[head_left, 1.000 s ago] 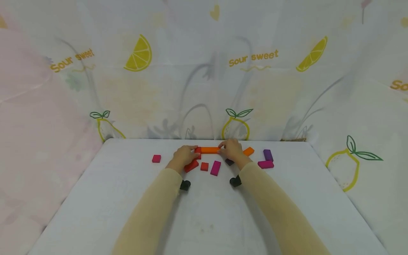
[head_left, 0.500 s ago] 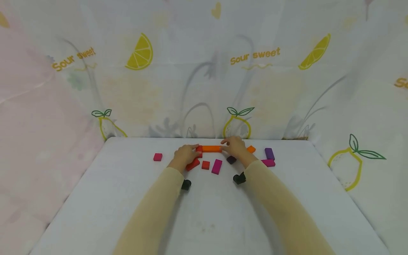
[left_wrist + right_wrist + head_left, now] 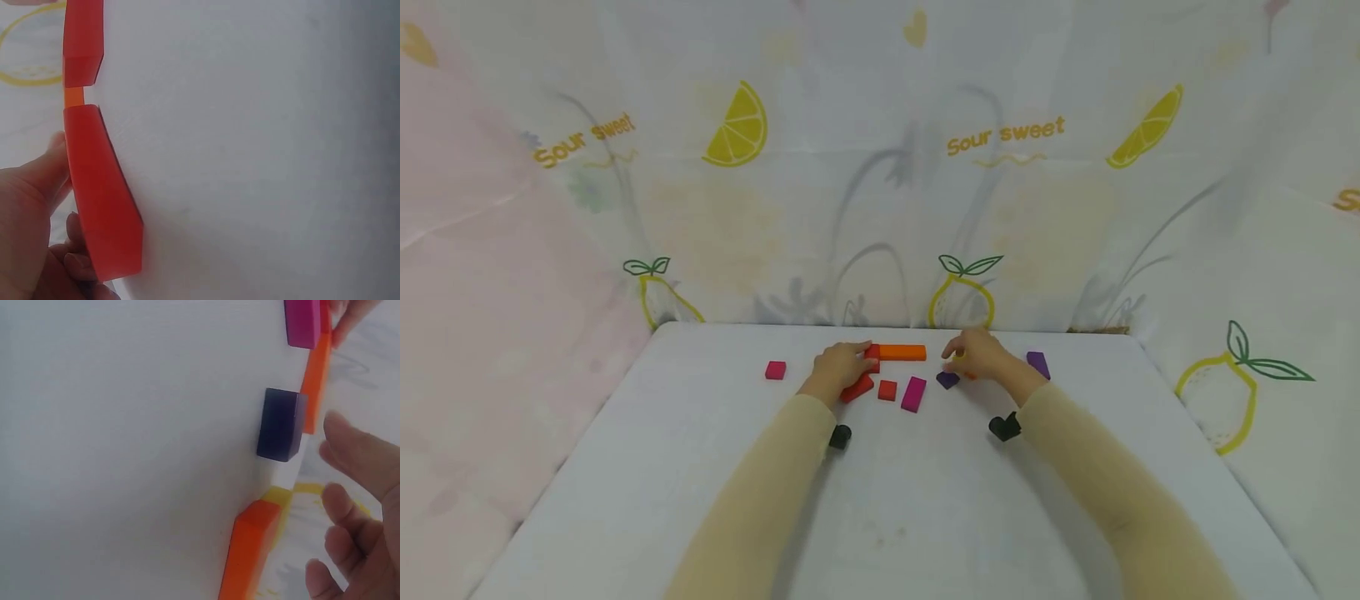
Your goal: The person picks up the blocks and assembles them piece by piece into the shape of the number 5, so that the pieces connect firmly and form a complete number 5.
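Observation:
In the head view my left hand [image 3: 835, 368] pinches a red block [image 3: 872, 360] at the left end of a long orange block [image 3: 903, 352]. The left wrist view shows another red block [image 3: 103, 194] in front of the left hand [image 3: 31, 200], hiding most of its fingers. My right hand [image 3: 988, 357] is right of the orange block, fingers spread and holding nothing. Nearest to it lie a yellow block [image 3: 280, 499], a second orange block [image 3: 249, 547] and a dark purple block [image 3: 280, 425]. The hand partly covers the yellow and orange ones in the head view.
A small red block [image 3: 887, 391] and a magenta block [image 3: 913, 394] lie in front of the orange block. A pinkish-red block [image 3: 776, 370] sits left, a purple block [image 3: 1037, 364] right. A printed cloth [image 3: 850, 167] hangs behind the white table [image 3: 880, 500].
My right hand has left the long orange block's right end and moved right to the yellow and orange blocks. The left hand stays at the red block. The right arm now hides the far-right magenta block.

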Motion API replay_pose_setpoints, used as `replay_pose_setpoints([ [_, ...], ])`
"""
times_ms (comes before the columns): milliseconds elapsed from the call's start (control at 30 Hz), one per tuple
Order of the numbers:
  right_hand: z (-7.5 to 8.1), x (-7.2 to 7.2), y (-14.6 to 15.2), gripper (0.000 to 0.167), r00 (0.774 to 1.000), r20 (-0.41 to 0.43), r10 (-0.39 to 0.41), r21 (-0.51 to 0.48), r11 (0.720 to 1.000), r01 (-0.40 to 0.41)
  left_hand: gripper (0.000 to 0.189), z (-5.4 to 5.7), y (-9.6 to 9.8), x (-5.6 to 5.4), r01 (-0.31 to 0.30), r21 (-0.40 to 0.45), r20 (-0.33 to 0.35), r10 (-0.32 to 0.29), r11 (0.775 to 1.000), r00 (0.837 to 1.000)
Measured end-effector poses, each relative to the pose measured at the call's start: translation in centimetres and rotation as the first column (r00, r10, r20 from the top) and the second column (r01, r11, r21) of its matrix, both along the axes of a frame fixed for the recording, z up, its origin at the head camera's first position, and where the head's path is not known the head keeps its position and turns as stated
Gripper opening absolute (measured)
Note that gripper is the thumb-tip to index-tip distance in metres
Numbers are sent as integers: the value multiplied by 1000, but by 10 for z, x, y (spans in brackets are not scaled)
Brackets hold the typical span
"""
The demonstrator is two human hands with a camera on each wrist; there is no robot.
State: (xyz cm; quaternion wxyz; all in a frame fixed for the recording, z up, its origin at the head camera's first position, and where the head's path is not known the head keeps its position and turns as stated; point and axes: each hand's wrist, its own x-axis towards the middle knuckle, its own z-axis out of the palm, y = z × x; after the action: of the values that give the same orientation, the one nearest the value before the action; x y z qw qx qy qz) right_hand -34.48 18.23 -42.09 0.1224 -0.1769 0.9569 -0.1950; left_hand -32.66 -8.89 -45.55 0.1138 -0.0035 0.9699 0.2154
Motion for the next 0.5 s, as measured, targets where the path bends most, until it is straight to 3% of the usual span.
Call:
replay_pose_setpoints([
  [267, -2, 4, 7, 27, 991, 39, 130, 19, 991, -131, 56, -1, 0, 0, 2, -14, -9, -2, 1000, 1000],
  [500, -10, -4, 3, 28, 998, 2, 68, 30, 997, -69, 57, 1, 1, 2, 7, -28, -14, -7, 1000, 1000],
])
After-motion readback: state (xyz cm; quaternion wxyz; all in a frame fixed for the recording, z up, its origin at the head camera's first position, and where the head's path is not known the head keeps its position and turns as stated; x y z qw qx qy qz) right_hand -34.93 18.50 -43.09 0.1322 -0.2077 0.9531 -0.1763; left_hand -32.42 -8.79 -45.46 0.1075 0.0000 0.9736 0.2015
